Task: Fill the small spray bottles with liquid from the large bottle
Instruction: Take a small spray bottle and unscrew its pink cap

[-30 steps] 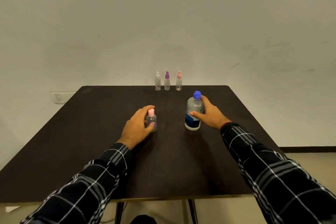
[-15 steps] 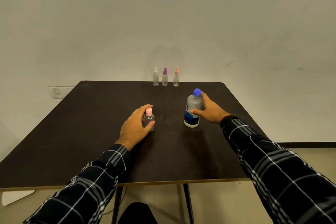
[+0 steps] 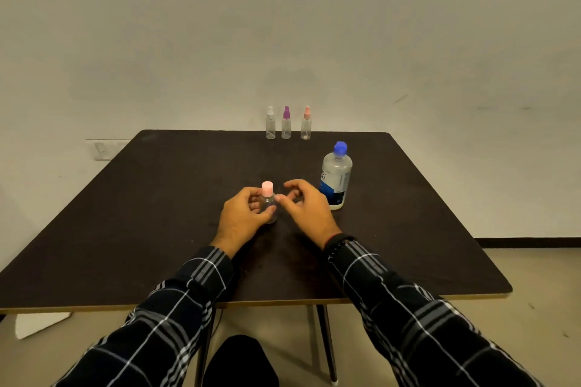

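Observation:
My left hand (image 3: 242,217) grips a small clear bottle with a pink cap (image 3: 268,198) standing upright on the dark table (image 3: 125,229). My right hand (image 3: 306,206) hovers just right of that bottle, fingers loosely curled and holding nothing. The large clear bottle with a blue cap and blue label (image 3: 335,177) stands upright to the right, free of both hands. Three small spray bottles stand in a row at the table's far edge: a white-topped spray bottle (image 3: 270,124), a purple-topped spray bottle (image 3: 286,123) and a pink-topped spray bottle (image 3: 306,124).
A plain wall rises right behind the table's far edge. The table's front edge lies close to my sleeves, with its legs and the floor below. A wall socket (image 3: 103,150) sits at the left.
My right hand has let go of the large bottle and moved left toward the small pink-capped bottle. My left hand keeps its grip on that bottle.

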